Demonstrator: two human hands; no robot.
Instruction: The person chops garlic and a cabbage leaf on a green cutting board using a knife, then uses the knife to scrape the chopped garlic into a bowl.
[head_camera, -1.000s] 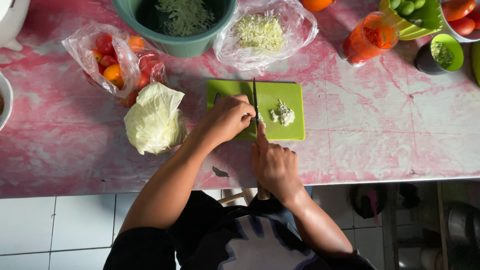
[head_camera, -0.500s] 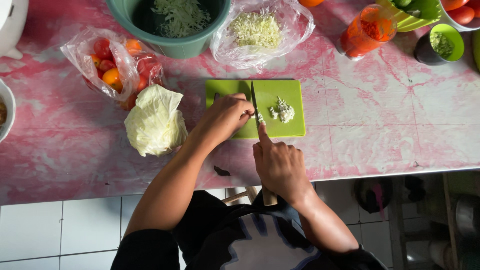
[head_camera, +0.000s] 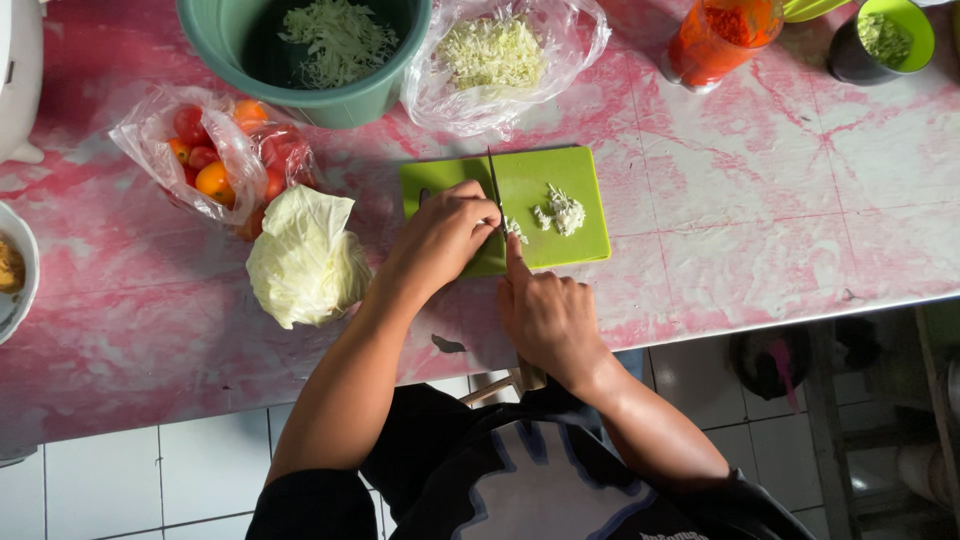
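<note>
A green cutting board (head_camera: 545, 180) lies on the pink marbled counter, with a small heap of shredded cabbage (head_camera: 565, 212) on it. My left hand (head_camera: 440, 235) is curled over cabbage on the board's left part; the piece itself is hidden under my fingers. My right hand (head_camera: 545, 315) grips a knife (head_camera: 494, 185), forefinger stretched along the blade, which runs away from me just right of my left fingers. A cabbage chunk (head_camera: 305, 258) rests left of the board.
A green bowl (head_camera: 300, 60) with shredded cabbage and a plastic bag (head_camera: 495, 55) of shreds sit behind the board. A bag of tomatoes (head_camera: 225, 150) lies at left. An orange jar (head_camera: 720, 40) and a small green cup (head_camera: 885, 40) stand at the far right.
The view has shifted slightly. My hands stay on the board; the knife blade sits close to my left fingers as before.
</note>
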